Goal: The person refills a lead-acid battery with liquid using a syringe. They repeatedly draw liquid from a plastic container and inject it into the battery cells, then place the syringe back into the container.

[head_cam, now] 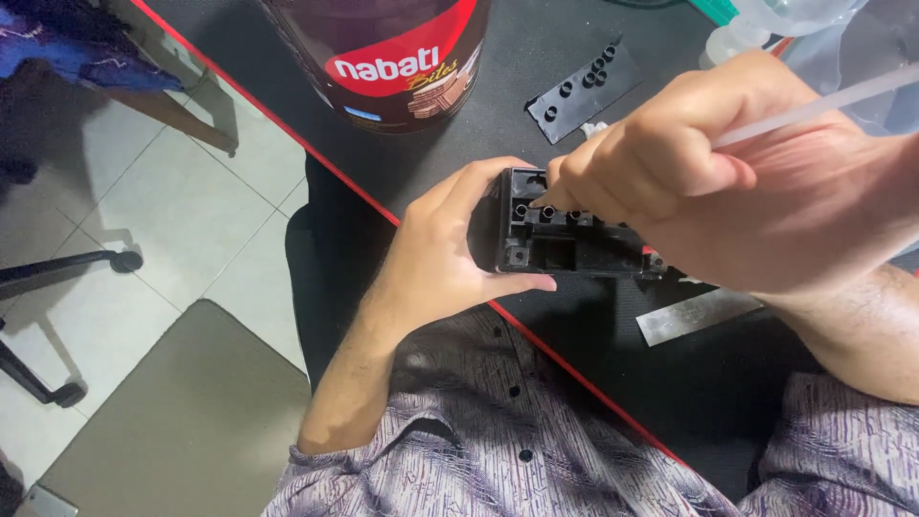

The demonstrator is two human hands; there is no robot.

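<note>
The black plastic box (565, 239) sits open-side up at the near edge of the table (536, 86), right over the red trim, its inside a row of small round sockets and a square recess. The left hand (450, 244) wraps the box's left end, thumb along the near wall, fingers curled over the far side, gripping it firmly. The right hand (728, 182) comes in from above, fingers pinched tight around a thin white stick (814, 105), and the fingertips (560, 187) press down into the sockets at the box's far wall. The tip of the stick is hidden behind the knuckles.

Just beside the box, toward the right, a flat metal strip (694, 314) lies on the table. Farther back rests a black plate (584, 91) with round holes. At the far edge stands a big red-labelled snack tub (383, 57). In the far right corner, clear plastic (814, 29) is bunched up. Below, a tiled floor (163, 201) shows.
</note>
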